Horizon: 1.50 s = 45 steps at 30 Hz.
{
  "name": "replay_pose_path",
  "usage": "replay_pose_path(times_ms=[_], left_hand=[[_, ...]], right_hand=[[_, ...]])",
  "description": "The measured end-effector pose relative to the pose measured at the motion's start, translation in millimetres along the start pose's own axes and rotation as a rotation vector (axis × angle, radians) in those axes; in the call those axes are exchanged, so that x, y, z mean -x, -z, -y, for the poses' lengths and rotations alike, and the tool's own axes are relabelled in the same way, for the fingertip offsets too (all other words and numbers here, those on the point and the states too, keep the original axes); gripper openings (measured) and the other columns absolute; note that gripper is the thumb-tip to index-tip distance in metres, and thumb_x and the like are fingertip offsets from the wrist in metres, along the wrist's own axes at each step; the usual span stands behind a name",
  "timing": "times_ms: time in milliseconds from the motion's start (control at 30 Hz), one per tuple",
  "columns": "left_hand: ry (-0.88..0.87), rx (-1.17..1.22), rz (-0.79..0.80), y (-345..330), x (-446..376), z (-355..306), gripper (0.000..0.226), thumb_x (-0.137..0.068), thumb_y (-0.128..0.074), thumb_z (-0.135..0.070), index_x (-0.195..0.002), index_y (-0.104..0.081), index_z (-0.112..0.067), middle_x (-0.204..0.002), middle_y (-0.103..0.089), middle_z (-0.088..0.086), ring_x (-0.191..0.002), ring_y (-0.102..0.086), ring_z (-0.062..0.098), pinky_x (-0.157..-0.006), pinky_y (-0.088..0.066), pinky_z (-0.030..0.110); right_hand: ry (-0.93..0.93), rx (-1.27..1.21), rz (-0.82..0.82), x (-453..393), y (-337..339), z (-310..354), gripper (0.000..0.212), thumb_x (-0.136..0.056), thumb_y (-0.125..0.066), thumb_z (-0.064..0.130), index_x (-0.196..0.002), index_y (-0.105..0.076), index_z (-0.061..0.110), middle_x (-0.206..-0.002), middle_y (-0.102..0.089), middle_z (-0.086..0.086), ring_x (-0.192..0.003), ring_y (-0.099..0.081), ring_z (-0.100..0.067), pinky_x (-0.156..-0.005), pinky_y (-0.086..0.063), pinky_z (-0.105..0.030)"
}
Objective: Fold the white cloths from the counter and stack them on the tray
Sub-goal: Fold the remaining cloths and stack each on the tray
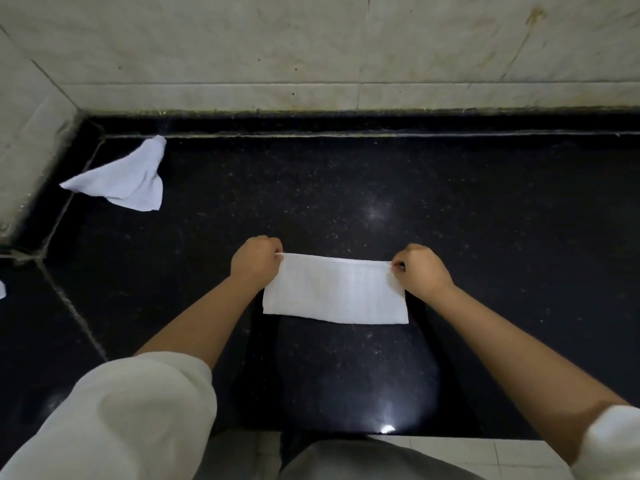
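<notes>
A white cloth (334,291), folded into a long rectangle, lies on the black counter (485,220) in front of me. My left hand (256,263) pinches its far left corner. My right hand (420,270) pinches its far right corner. A second white cloth (123,180) lies crumpled at the far left, close to the wall corner. No tray is in view.
A pale tiled wall (311,46) runs along the back of the counter and turns forward at the left. A scrap of white (2,289) shows at the left edge. The counter's front edge (450,436) is near my body.
</notes>
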<state>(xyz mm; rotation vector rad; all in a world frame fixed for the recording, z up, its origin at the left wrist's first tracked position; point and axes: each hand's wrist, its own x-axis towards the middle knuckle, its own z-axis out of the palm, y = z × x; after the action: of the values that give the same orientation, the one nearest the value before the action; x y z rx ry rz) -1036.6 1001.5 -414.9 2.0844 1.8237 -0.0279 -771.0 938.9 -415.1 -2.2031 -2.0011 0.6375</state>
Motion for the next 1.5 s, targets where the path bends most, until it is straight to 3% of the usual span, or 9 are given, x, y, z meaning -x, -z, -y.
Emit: replay_pose_path(times_ms=[367, 500, 767, 933, 1067, 1167, 1333, 1433, 1500], left_hand=[[-0.143, -0.048, 0.066, -8.4, -8.2, 4.7, 0.029, -0.095, -0.041, -0.011, -0.121, -0.054, -0.007, -0.117, -0.053, 0.013, -0.103, -0.054, 0.024, -0.085, -0.046, 0.032], [-0.199, -0.098, 0.108, 2.7, -8.4, 6.4, 0.024, -0.094, -0.041, -0.010, -0.102, -0.062, -0.002, -0.102, -0.050, 0.010, -0.086, -0.048, 0.019, -0.073, -0.043, 0.029], [-0.494, 0.061, -0.368, 77.5, -0.2, 5.9, 0.011, -0.078, -0.064, 0.000, -0.087, -0.069, 0.001, -0.090, -0.064, 0.018, -0.084, -0.059, 0.035, -0.071, -0.050, 0.039], [-0.632, -0.089, -0.178, 31.3, 21.1, 27.6, 0.014, -0.058, -0.076, 0.003, -0.068, -0.070, -0.005, -0.070, -0.068, 0.011, -0.061, -0.064, 0.032, -0.055, -0.056, 0.037], [-0.513, -0.230, 0.123, -6.4, 44.5, 34.2, 0.024, -0.089, -0.050, -0.012, -0.103, -0.069, -0.007, -0.105, -0.063, 0.008, -0.100, -0.057, 0.029, -0.086, -0.047, 0.034], [-0.477, -0.210, 0.088, -9.4, 50.1, 32.2, 0.029, -0.091, -0.048, -0.026, -0.099, -0.069, -0.008, -0.101, -0.062, 0.005, -0.096, -0.055, 0.024, -0.085, -0.046, 0.035], [-0.492, -0.173, -0.095, -12.1, 40.2, 26.2, 0.032, -0.087, -0.045, -0.022, -0.074, -0.068, -0.004, -0.078, -0.067, 0.010, -0.071, -0.061, 0.027, -0.061, -0.050, 0.033], [-0.399, -0.106, -0.123, -15.8, 34.1, 12.6, 0.030, -0.088, -0.051, -0.015, -0.112, -0.062, -0.001, -0.117, -0.062, 0.018, -0.108, -0.059, 0.036, -0.083, -0.052, 0.042], [-0.283, -0.143, -0.008, -20.0, 30.4, 4.9, 0.050, -0.097, -0.040, -0.024, -0.141, -0.031, -0.004, -0.151, -0.028, 0.013, -0.142, -0.024, 0.028, -0.112, -0.030, 0.039]], right_hand=[[-0.028, 0.134, 0.109, -8.3, -2.7, 8.6, 0.026, -0.087, -0.043, 0.000, -0.104, -0.062, 0.002, -0.108, -0.057, -0.014, -0.095, -0.056, -0.029, -0.077, -0.050, -0.037], [-0.060, 0.159, 0.208, -15.9, 12.9, 16.7, 0.027, -0.084, -0.042, -0.003, -0.101, -0.063, -0.002, -0.111, -0.056, -0.017, -0.098, -0.056, -0.030, -0.079, -0.048, -0.034], [0.217, -0.024, -0.563, 10.6, 71.2, 29.4, 0.013, -0.066, -0.060, -0.007, -0.075, -0.068, -0.003, -0.079, -0.064, -0.022, -0.073, -0.059, -0.039, -0.066, -0.051, -0.037], [0.159, 0.043, -0.358, 42.5, -0.3, 10.9, 0.020, -0.051, -0.070, -0.011, -0.063, -0.067, 0.005, -0.069, -0.066, -0.014, -0.062, -0.061, -0.036, -0.056, -0.055, -0.039], [0.108, 0.106, -0.202, 64.4, -37.5, 10.7, 0.024, -0.046, -0.081, -0.005, -0.061, -0.070, 0.010, -0.067, -0.064, -0.007, -0.056, -0.061, -0.029, -0.046, -0.050, -0.035], [0.044, 0.077, -0.200, 68.3, -37.0, 14.2, 0.003, -0.066, -0.074, 0.007, -0.068, -0.072, 0.006, -0.079, -0.066, -0.010, -0.071, -0.061, -0.033, -0.060, -0.046, -0.037], [-0.303, -0.047, -0.245, 64.7, -25.7, 23.2, 0.024, -0.089, -0.052, 0.020, -0.096, -0.063, 0.000, -0.099, -0.062, -0.016, -0.097, -0.054, -0.033, -0.078, -0.045, -0.039], [-0.466, -0.043, -0.125, 60.2, -26.2, 30.3, 0.032, -0.090, -0.050, 0.028, -0.105, -0.055, 0.000, -0.111, -0.058, -0.017, -0.104, -0.052, -0.032, -0.081, -0.046, -0.038], [-0.528, -0.031, -0.057, 56.9, -27.9, 36.5, 0.034, -0.091, -0.048, 0.028, -0.109, -0.052, 0.000, -0.117, -0.055, -0.017, -0.108, -0.051, -0.032, -0.081, -0.046, -0.037]])
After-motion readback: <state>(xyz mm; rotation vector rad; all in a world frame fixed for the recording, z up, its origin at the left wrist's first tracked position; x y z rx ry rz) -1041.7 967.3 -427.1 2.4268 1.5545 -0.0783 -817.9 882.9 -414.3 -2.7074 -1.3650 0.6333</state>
